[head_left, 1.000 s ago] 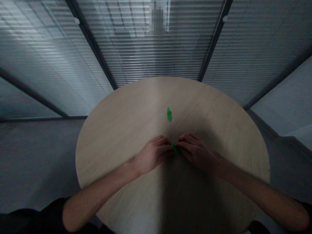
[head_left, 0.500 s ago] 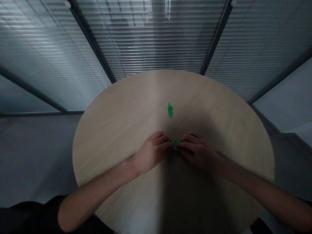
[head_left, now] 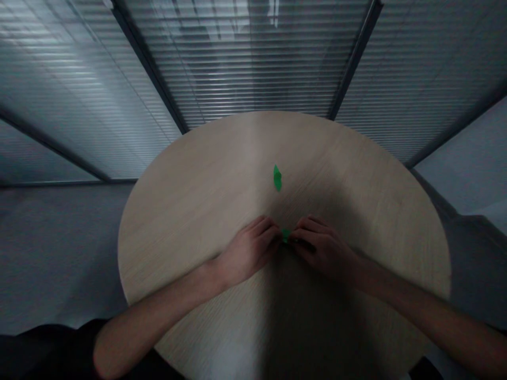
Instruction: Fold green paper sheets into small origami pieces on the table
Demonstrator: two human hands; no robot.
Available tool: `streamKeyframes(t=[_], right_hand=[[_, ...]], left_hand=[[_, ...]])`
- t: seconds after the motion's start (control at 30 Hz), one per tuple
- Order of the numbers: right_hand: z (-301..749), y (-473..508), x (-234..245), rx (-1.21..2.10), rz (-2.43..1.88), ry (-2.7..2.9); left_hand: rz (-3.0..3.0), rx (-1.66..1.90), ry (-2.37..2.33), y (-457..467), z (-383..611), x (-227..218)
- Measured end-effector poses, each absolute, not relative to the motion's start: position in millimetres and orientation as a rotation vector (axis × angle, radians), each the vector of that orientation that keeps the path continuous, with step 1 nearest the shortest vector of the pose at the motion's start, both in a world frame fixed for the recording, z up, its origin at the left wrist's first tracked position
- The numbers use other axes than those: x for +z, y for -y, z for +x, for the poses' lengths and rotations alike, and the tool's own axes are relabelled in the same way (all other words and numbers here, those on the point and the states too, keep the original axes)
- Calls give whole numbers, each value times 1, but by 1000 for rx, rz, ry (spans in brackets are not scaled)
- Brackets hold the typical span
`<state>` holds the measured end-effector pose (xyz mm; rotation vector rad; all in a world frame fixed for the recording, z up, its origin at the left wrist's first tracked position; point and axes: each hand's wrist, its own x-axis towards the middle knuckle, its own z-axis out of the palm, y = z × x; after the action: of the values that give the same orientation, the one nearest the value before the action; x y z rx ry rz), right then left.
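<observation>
Both hands meet near the middle of a round wooden table (head_left: 190, 184). Between their fingertips is a small green wrapped candy (head_left: 285, 235), mostly covered by the fingers. My left hand (head_left: 249, 248) pinches its left end, and my right hand (head_left: 322, 245) pinches its right end. A second green candy (head_left: 278, 178) lies on the tabletop beyond the hands, its pointed wrapper ends facing away from and toward me. The dim light leaves the fine detail of both candies unclear.
Glass panels with blinds (head_left: 253, 79) stand behind the table's far edge, divided by dark frame posts (head_left: 354, 60). Grey floor (head_left: 59, 253) shows at the left. A shadow falls across the table under my right hand.
The hands have stayed almost in place, and slightly less of the held green candy shows between the fingers. The other candy lies as before.
</observation>
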<state>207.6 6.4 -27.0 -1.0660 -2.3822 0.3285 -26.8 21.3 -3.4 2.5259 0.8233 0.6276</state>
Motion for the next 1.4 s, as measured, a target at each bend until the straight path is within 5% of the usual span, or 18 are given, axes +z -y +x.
streamKeyframes(t=[1.4], right_hand=[[196, -9, -12, 640, -1360, 2197]], left_hand=[[2220, 627, -1087, -16, -22, -9]])
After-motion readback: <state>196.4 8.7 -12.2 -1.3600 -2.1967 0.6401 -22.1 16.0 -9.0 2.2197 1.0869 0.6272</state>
